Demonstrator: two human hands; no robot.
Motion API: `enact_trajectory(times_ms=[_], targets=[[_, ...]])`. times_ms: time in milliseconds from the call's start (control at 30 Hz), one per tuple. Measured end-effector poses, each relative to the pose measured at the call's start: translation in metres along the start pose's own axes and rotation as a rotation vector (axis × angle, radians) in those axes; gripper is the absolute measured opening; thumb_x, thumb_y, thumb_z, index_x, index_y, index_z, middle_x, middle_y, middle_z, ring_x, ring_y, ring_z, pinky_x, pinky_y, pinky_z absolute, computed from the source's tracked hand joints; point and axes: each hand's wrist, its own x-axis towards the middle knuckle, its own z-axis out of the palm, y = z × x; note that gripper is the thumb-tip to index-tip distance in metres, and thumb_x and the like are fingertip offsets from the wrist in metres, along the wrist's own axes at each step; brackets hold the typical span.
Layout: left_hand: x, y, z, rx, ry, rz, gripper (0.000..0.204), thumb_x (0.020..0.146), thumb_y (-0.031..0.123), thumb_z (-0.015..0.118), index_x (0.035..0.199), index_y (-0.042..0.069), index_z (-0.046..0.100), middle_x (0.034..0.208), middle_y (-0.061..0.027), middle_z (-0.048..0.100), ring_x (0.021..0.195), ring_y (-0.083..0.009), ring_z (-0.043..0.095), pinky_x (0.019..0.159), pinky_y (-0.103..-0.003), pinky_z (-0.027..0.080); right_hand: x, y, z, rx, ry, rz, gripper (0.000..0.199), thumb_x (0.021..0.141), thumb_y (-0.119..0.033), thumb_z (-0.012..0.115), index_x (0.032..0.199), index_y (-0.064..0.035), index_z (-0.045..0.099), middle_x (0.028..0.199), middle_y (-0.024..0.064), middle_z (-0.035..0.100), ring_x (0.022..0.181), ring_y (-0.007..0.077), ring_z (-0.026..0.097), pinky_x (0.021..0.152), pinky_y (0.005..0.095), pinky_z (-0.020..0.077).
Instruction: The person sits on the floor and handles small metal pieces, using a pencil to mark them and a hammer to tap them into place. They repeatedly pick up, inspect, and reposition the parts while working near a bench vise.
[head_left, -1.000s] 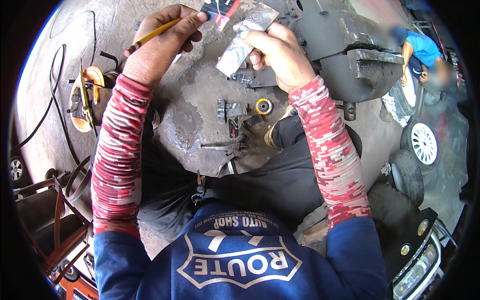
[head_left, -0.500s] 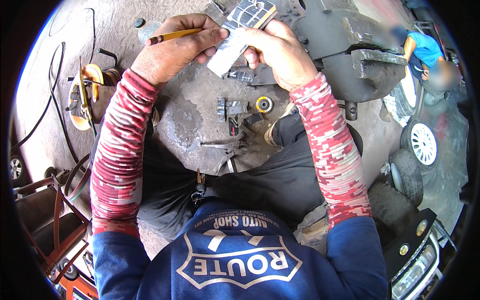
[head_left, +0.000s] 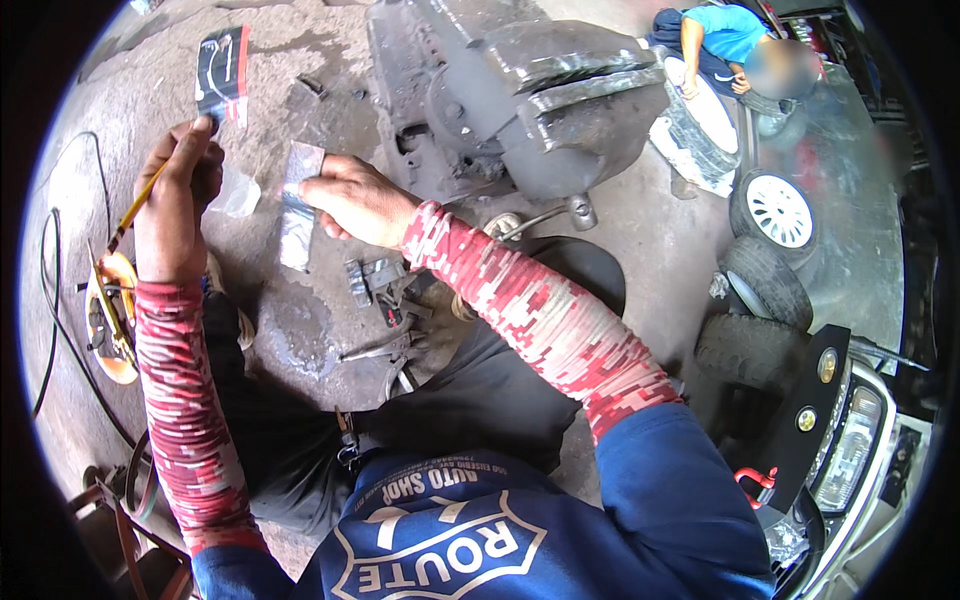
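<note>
A black-and-red packet [head_left: 224,70] and a yellow pencil [head_left: 138,208] are being gripped in the closed left hand [head_left: 172,210]; a silvery strip [head_left: 297,235] is being pinched by the right hand [head_left: 365,203], above the concrete floor [head_left: 650,270], between both hands

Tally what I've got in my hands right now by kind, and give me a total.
Thin yellow stick, in the left hand: 1
Flat black-and-red card, in the left hand: 1
Flat silver piece, in the right hand: 1
Total: 3
</note>
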Motion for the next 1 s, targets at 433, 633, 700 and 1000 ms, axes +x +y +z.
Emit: enact_trajectory(times_ms=[433,633,700,1000], targets=[[-0.029,-0.023,-0.062,0.467,0.054,0.091,0.021,0.100,0.017,0.057,0.112,0.003,0.067,0.091,-0.0020,0.065,0.072,-0.0070,0.055,0.068,-0.017,0.043,-0.047,0.253,-0.057,-0.566,0.406,0.426,0.030,0.091,-0.028,0.059,0.115,-0.0117,0.068,0.101,0.0168,0.071,0.095,0.0326,0.067,0.085,0.0408,0.0509],[-0.018,-0.028,-0.062,0.551,-0.015,0.209,0.027,0.098,0.028,0.061,0.106,0.004,0.070,0.087,-0.0035,0.069,0.076,-0.0077,0.061,0.072,-0.022,0.048,-0.022,0.323,-0.055,-0.093,0.686,0.676,0.023,0.094,-0.028,0.064,0.100,-0.0061,0.067,0.087,0.0056,0.069,0.071,0.0154,0.061,0.060,0.0300,0.0442],[-0.016,-0.026,-0.058,0.504,0.004,0.116,0.027,0.098,0.028,0.061,0.106,0.004,0.070,0.088,-0.0041,0.070,0.078,-0.0082,0.062,0.071,-0.022,0.048,-0.009,0.328,-0.050,0.122,0.679,0.728,0.021,0.096,-0.032,0.063,0.095,-0.0110,0.063,0.085,0.0001,0.066,0.059,0.0093,0.055,0.042,0.0274,0.0400],[-0.024,-0.026,-0.045,0.517,-0.004,0.021,0.020,0.099,0.024,0.062,0.100,0.004,0.065,0.083,-0.0022,0.066,0.069,-0.0068,0.053,0.068,-0.023,0.041,0.005,0.335,-0.030,0.339,0.643,0.818,0.018,0.098,-0.029,0.062,0.099,-0.0104,0.062,0.088,0.0012,0.067,0.061,0.0107,0.058,0.048,0.0281,0.0459]])
